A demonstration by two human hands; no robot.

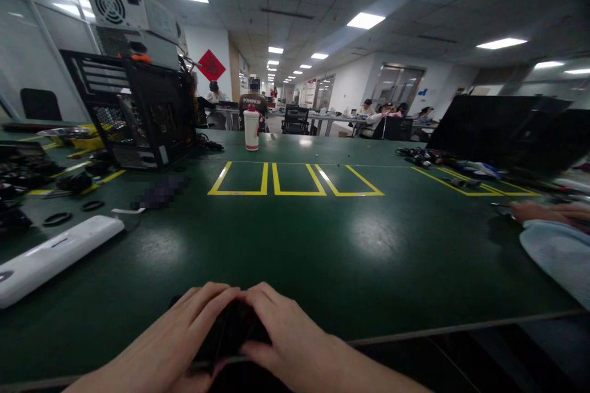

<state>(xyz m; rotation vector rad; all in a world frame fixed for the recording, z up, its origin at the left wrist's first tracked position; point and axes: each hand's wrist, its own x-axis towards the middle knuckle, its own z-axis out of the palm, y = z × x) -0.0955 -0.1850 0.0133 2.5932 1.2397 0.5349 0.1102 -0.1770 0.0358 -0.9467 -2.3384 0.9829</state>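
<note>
At the table's near edge, my left hand (184,331) and my right hand (288,331) curve around a black object (230,328) from both sides. Their fingertips nearly meet over its top. Much of the object is covered by my fingers and lies in shadow, so its kind cannot be made out. Both hands are closed around it, with the thumbs low on the near side. The green tabletop (276,245) stretches out beyond them.
A white power strip (64,255) lies left, near an open black computer case (138,110) topped by a power supply (131,6). A white cup (251,129) stands behind yellow tape outlines (299,193). At right are a co-worker's hand (539,212) and a dark monitor (502,135).
</note>
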